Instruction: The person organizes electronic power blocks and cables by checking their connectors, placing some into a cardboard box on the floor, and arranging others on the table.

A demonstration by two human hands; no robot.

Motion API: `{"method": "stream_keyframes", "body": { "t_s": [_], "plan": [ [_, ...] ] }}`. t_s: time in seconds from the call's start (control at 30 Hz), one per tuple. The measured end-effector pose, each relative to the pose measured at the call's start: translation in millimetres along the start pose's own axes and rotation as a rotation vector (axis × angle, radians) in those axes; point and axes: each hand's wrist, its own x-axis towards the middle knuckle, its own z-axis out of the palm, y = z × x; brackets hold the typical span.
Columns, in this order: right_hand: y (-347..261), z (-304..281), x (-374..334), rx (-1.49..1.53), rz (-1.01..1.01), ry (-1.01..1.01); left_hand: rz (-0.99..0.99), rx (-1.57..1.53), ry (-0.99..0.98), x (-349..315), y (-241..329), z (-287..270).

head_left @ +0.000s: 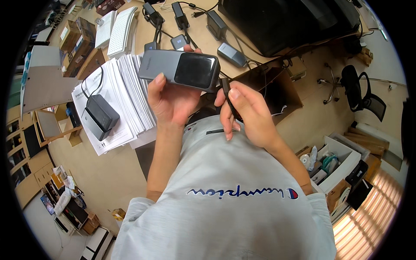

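My left hand (174, 104) is closed around a grey power bank (161, 65) with a glossy black screen panel at its right end. The thumb presses its near edge, and other fingertips show over the far edge. Close to that right end, my right hand (253, 110) pinches a black cable (226, 89) between thumb and fingers. Its plug end points up beside the power bank's corner; whether the two touch I cannot tell. Some of the cable runs hidden within my right fingers.
A thick paper stack (130, 86) lies on the left, with a black charger (100, 115) on it. Beyond my hands are more power banks (232, 54), black adapters (216, 24) with cables, and a large black monitor (290, 21). An open cardboard box (284, 93) stands below the table edge.
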Motion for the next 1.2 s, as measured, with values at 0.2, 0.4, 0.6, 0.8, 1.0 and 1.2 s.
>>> {"method": "stream_keyframes", "body": {
  "t_s": [0.2, 0.4, 0.6, 0.8, 1.0, 1.2],
  "plan": [
    [0, 4, 10, 0.06, 0.056, -0.029, 0.052, -0.002, -0.011, 2, 9, -1],
    [9, 9, 18, 0.11, 0.084, -0.057, 0.079, -0.002, 0.015, -3, 14, -5],
    [18, 3, 26, 0.255, 0.118, -0.114, 0.118, 0.128, 0.07, -4, 13, -4],
    [28, -3, 29, 0.363, 0.178, -0.105, 0.081, 0.268, 0.055, 0, 8, -1],
    [27, -18, 28, 0.273, 0.184, -0.157, 0.124, 0.328, 0.126, 2, 0, 1],
    [14, -26, 33, 0.099, 0.192, -0.154, 0.081, 0.37, 0.127, 3, 1, 5]
  ]
}}
